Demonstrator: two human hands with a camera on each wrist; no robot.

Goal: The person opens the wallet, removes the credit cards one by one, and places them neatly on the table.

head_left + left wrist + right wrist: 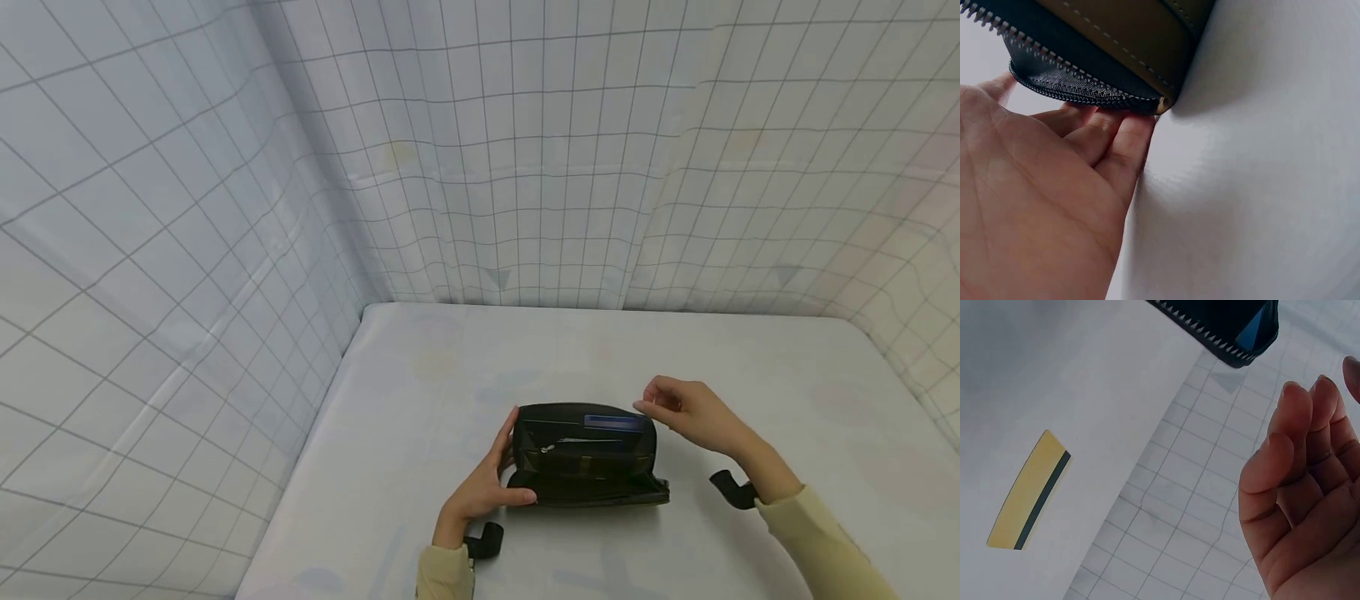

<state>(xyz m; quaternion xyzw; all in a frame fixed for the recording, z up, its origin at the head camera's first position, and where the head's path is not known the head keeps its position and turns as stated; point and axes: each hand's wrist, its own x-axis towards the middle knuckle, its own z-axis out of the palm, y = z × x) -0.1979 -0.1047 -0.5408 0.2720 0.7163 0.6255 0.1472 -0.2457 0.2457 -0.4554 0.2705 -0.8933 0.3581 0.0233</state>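
Observation:
A dark zip-around wallet (581, 469) stands open on the white table, its inner pockets facing me. In one upper slot at the right sits a blue card (613, 422), and a small zipper pull (548, 449) shows on an inside pocket. My left hand (480, 487) grips the wallet's left end, thumb on the lower flap and fingers at the side. The left wrist view shows those fingertips against the zipper edge (1094, 100). Just off the upper right corner, my right hand (693, 412) has loosely bent fingers with nothing visible between them.
A yellow card with a dark stripe (1027, 494) lies on the white surface in the right wrist view; I cannot pick it out in the head view. White grid-patterned curtains (525, 167) enclose the table (420, 392) at the back and sides.

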